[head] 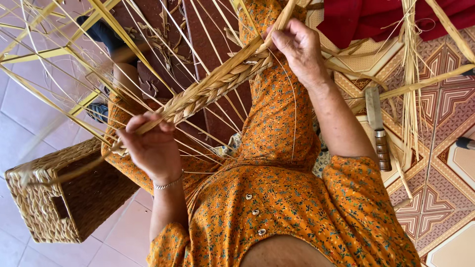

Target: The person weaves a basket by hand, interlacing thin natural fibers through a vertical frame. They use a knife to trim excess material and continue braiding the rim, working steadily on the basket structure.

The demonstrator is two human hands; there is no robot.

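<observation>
Going left to right: a woven basket [59, 198] sat on the tile floor [15, 133]. The left hand [151, 148] was closed around the braid [213, 86] at its low end, and the right hand [297, 47] pinched the top. The braid looked light, dry and bendy but probably brittle, so best gripped on the plaited part. Loose straw [410, 74] fanned everywhere, and a knife [378, 128] lay on the mat [440, 198].

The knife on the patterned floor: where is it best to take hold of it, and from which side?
Probably by the dark wooden handle, coming from above at the end nearer the person. The knife lies flat on the floor, blade pointing away toward the straw strips, so the handle end is free and safe.
</observation>
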